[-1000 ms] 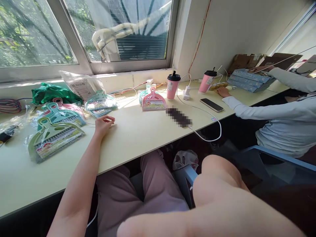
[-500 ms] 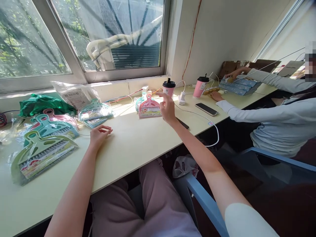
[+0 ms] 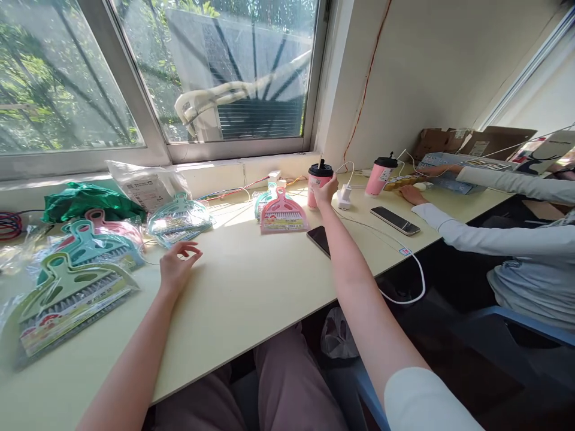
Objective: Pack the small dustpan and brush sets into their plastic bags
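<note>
My right hand (image 3: 326,191) is wrapped round a pink paper cup (image 3: 313,190) with a black lid, standing near the wall. Resting on the table, my left hand (image 3: 178,264) is loosely curled with a gap between thumb and fingers, and nothing is in it. Beyond it lies a wrapped teal dustpan-and-brush set (image 3: 182,218). A pink dustpan-and-brush set (image 3: 283,214) stands left of the cup, partly over a teal one (image 3: 262,200). At the left, a green dustpan-and-brush set (image 3: 74,293) lies before a blue-green one (image 3: 96,248). A dark phone (image 3: 318,239) is partly hidden by my right forearm.
Another pink cup (image 3: 378,178), a white charger (image 3: 344,196) with a cable and a second phone (image 3: 395,220) are to the right. A person's sleeved arm (image 3: 489,230) reaches over the table (image 3: 238,287) there. A green bag (image 3: 92,200) lies by the window.
My right hand has moved forward onto the pink cup and closed round it. My left hand stays on the table, its fingers slightly shifted. The camera view has shifted.
</note>
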`<move>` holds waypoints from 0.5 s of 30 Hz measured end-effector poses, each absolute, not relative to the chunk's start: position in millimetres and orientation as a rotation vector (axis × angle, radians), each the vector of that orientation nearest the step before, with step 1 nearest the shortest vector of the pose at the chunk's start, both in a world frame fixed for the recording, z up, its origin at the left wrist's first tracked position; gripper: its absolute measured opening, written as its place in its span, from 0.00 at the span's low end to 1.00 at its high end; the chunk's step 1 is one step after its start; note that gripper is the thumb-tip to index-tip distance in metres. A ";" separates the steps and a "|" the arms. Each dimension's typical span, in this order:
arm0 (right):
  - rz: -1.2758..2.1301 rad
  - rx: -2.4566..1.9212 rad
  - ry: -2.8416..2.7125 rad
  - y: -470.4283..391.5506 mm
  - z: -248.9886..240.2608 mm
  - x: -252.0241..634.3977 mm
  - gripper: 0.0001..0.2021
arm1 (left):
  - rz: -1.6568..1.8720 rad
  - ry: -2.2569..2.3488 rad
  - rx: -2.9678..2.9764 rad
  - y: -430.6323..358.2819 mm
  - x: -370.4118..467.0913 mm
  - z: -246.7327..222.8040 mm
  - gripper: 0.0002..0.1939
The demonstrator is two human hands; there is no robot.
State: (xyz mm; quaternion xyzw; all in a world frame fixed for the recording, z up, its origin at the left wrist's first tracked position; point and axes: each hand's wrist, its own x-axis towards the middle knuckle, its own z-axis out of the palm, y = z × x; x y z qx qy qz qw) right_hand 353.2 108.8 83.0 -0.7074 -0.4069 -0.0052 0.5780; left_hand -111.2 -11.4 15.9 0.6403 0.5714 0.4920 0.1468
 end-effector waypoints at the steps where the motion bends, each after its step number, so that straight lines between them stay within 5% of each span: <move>1: -0.009 -1.660 -0.968 112.1 82.7 356.7 0.43 | 1.417 1.652 1.842 -10.7 -111.4 15.8 0.11; 8: 0.207 -1.778 -0.902 122.2 79.7 366.4 0.53 | 1.341 1.644 1.856 -13.2 -109.0 20.3 0.12; 15: 0.053 -1.691 -0.974 107.6 82.5 371.4 0.39 | 1.336 1.561 1.818 -11.7 -107.5 22.3 0.14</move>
